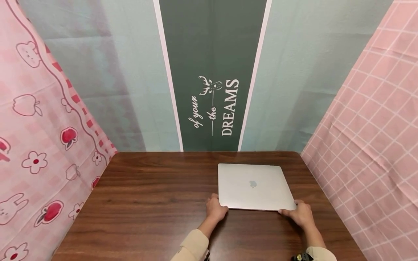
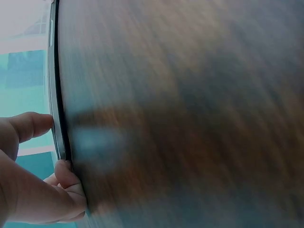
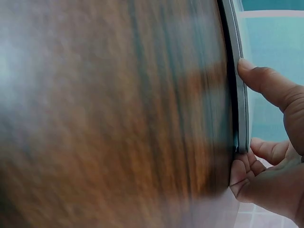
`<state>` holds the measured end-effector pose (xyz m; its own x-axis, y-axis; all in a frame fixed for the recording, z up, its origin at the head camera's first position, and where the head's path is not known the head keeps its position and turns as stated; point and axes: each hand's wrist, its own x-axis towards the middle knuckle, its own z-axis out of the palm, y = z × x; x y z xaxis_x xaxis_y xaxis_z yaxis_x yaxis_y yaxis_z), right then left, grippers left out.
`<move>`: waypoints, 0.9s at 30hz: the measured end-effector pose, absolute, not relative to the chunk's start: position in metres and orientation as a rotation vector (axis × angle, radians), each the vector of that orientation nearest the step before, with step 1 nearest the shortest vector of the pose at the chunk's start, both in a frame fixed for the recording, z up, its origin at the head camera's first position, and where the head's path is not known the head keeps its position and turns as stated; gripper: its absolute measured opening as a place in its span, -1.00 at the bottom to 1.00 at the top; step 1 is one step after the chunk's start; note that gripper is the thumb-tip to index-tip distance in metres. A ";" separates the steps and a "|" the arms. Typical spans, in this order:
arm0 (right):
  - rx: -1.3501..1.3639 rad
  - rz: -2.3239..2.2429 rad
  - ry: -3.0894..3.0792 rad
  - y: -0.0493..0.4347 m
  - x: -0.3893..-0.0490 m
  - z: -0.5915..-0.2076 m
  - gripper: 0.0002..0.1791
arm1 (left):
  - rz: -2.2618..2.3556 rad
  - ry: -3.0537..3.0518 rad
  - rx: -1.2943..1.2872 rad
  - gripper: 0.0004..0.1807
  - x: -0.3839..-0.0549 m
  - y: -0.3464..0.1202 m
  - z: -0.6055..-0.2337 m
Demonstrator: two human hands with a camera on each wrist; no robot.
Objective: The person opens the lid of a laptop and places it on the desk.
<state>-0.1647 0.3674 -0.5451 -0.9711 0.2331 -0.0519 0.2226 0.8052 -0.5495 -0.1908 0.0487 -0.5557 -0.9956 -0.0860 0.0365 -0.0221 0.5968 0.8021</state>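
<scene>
A closed silver laptop (image 1: 240, 192) with an apple logo on its lid lies flat at the right part of the brown wooden table (image 1: 156, 203). My left hand (image 1: 216, 209) grips its near left corner, the thumb along the front edge and the fingers at the side. At the near right corner my right hand (image 1: 301, 214) holds it the same way. In the left wrist view the thumb touches the thin laptop edge (image 2: 56, 104), with curled fingers at the corner. The right wrist view has the thumb on the front edge (image 3: 240, 95) and fingertips bent at the corner.
Pink fruit-and-bunny cloth (image 1: 42, 145) hangs along the left side, pink checked cloth (image 1: 375, 127) along the right. Behind the table's far edge hangs a green curtain (image 1: 209, 43) with white lettering. Beige sleeves (image 1: 192, 248) cover both forearms.
</scene>
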 end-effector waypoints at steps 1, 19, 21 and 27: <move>-0.375 0.905 -2.968 0.366 -0.164 -0.546 0.05 | -1.376 -2.746 0.097 -0.52 -0.190 0.048 -0.556; -0.422 0.963 -2.949 0.340 -0.153 -0.544 0.06 | -1.408 -2.743 0.133 -0.52 -0.179 0.026 -0.554; -0.432 0.966 -2.953 0.338 -0.152 -0.543 0.07 | -1.412 -2.746 0.144 -0.50 -0.178 0.024 -0.554; -0.434 0.991 -2.945 0.331 -0.151 -0.547 0.08 | -1.413 -2.732 0.165 -0.47 -0.177 0.015 -0.556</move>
